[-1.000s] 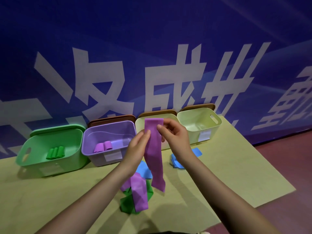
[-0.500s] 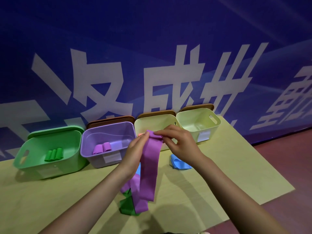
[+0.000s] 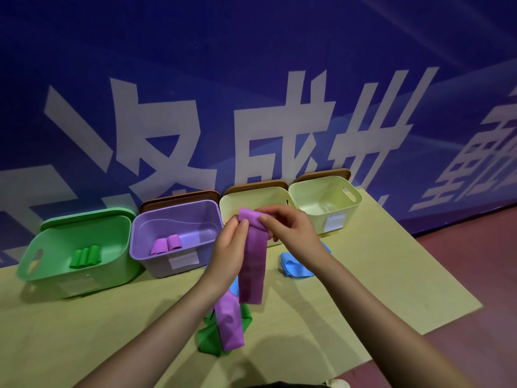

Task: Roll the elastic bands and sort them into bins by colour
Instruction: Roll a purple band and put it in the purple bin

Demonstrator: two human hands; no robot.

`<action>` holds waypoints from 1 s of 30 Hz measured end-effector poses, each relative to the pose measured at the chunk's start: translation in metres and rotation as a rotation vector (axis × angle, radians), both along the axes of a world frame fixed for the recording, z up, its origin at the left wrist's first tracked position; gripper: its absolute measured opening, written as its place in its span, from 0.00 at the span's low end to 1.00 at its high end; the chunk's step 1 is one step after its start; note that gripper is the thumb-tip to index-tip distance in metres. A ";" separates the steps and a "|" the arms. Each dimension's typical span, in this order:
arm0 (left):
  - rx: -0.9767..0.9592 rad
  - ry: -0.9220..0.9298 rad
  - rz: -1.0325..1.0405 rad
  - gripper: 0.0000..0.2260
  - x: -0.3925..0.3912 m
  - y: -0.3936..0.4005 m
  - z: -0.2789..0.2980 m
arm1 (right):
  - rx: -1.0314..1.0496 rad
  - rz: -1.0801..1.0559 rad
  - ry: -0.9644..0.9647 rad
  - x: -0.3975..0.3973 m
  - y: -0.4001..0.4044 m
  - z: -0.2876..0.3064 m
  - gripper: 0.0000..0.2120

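Observation:
A purple elastic band point(image 3: 253, 261) hangs in the air, its top end curled into a small roll. My left hand point(image 3: 230, 247) and my right hand point(image 3: 291, 231) pinch that rolled top between thumbs and fingers. Under it on the mat lie another purple band point(image 3: 229, 323), a green band point(image 3: 212, 340) and blue bands point(image 3: 293, 266). The purple bin point(image 3: 148, 247) holds two purple rolls point(image 3: 166, 244). The green bin point(image 3: 30, 267) holds green rolls point(image 3: 85, 256). Two pale yellow bins point(image 3: 355, 203) stand to the right.
All bins stand in a row against a blue wall with large white characters point(image 3: 279, 135). Brown lids point(image 3: 179, 197) lean behind three bins. The yellow-green mat point(image 3: 377, 275) ends at the right on a dark red floor point(image 3: 475, 261).
The band's top end has been rolled down between my fingers, so the hanging tail is shorter and has risen off the pile. Both hands stayed in front of the bins.

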State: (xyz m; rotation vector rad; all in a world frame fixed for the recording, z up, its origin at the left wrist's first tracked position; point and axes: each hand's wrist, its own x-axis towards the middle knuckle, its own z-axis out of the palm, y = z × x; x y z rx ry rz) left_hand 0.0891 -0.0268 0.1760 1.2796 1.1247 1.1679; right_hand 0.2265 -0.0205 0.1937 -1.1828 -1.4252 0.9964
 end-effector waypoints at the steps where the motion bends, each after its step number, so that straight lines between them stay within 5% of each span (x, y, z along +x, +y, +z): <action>1: 0.003 -0.003 0.006 0.10 0.001 0.000 0.000 | 0.004 -0.006 -0.014 0.000 0.000 0.000 0.06; 17: -0.180 -0.203 -0.015 0.20 0.013 0.004 -0.001 | 0.021 -0.134 0.092 0.001 0.000 0.009 0.07; 22: -0.115 -0.147 -0.006 0.12 0.020 -0.002 0.001 | 0.026 -0.176 0.112 0.001 0.002 0.008 0.06; 30: -0.080 -0.132 -0.010 0.12 0.013 0.005 0.012 | 0.083 -0.062 -0.051 0.014 -0.001 0.013 0.06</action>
